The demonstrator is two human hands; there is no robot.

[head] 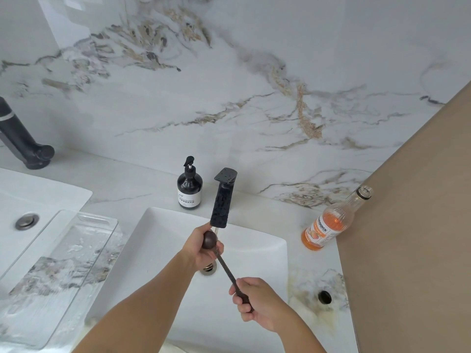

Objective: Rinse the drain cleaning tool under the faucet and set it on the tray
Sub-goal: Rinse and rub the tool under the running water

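Observation:
The drain cleaning tool (225, 267) is a thin dark toothed strip with a round dark cap at one end. My left hand (204, 248) grips the round cap just below the spout of the black faucet (221, 200), where a thin stream of water runs. My right hand (257, 301) is closed on the strip's lower end. The tool slants over the white sink (158, 245), above its drain (209, 268). A clear, wet tray (102, 221) lies on the counter to the left of the sink.
A dark soap pump bottle (189, 189) stands behind the sink, left of the faucet. An open bottle of orange liquid (328, 228) and its black cap (325, 296) sit on the stained counter at right. A second sink (38, 197) and black faucet (23, 141) are at far left.

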